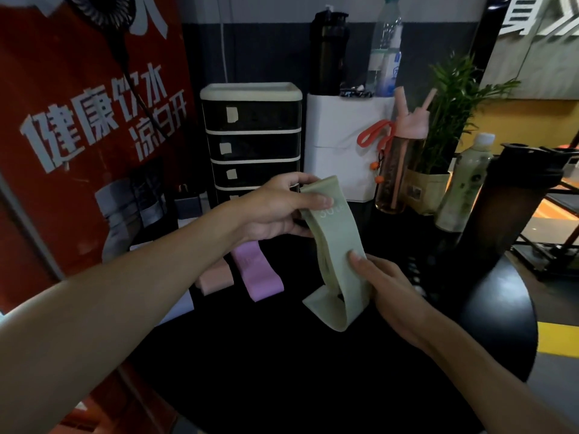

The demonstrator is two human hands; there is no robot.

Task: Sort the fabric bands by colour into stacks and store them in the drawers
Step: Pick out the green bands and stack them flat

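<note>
Both hands hold a bundle of pale green fabric bands [336, 233] above the black round table [282, 355]. My left hand [279, 208] pinches the bundle's upper end between thumb and fingers. My right hand [382, 283] grips its lower part, thumb on the front. The lowest green loop hangs down and touches the table. A purple band stack [257, 270] and a pink band stack [214, 278] lie side by side on the table to the left. A small drawer unit [252, 136] with dark drawers, all closed, stands behind my left hand.
A white box [344, 142] stands right of the drawers. A pink-lidded bottle [398, 170], a potted plant [445, 120], a milky bottle [466, 183] and a tall dark shaker [507, 208] crowd the right side. A red poster wall [78, 136] runs along the left.
</note>
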